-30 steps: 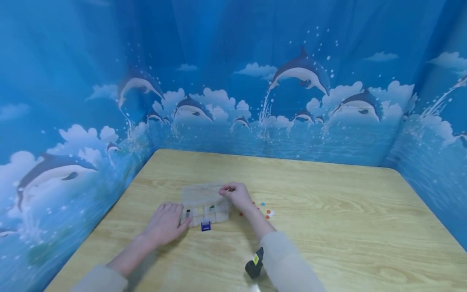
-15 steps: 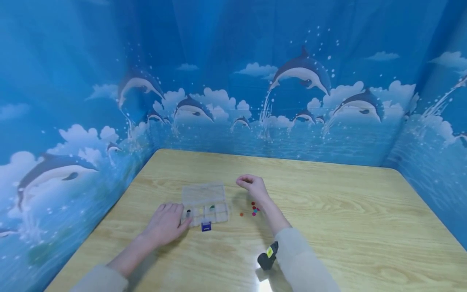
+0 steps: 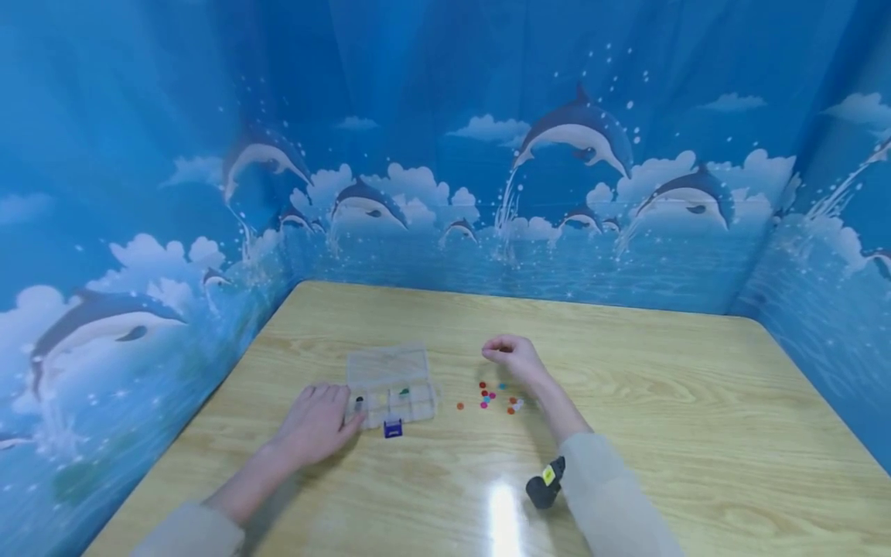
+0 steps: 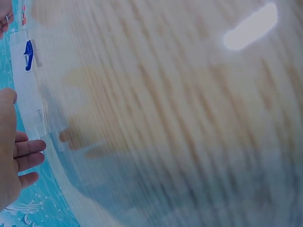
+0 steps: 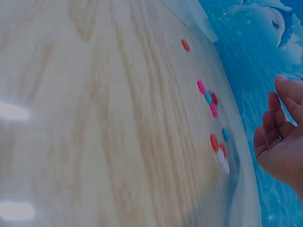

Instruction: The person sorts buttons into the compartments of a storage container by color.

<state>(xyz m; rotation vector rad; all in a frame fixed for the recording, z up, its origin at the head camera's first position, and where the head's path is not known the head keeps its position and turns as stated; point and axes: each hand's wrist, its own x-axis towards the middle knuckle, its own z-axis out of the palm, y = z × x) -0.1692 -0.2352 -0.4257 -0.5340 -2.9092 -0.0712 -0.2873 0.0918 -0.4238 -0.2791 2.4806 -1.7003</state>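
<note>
A clear plastic compartment box (image 3: 411,414) lies with its lid (image 3: 386,366) folded back and a blue latch (image 3: 393,428) at its front. A dark piece (image 3: 359,400) and a green piece (image 3: 404,391) show in its compartments. My left hand (image 3: 316,422) rests at the box's left side, fingers extended. To the right of the box, small round discs in red, orange, pink, blue and white (image 5: 214,142) lie loose on the table. Just beyond them my right hand (image 3: 515,360) hovers with loosely curled fingers; nothing shows between them in the right wrist view.
The wood-grain table (image 3: 661,433) reaches back to a blue curtain (image 3: 431,263) printed with dolphins, which also encloses both sides. A single orange disc (image 3: 460,406) sits apart, between box and cluster. A black camera (image 3: 545,483) is strapped at the right wrist.
My right hand has moved right, from over the box's lid to behind the loose discs, uncovering them. My left hand has stayed at the box.
</note>
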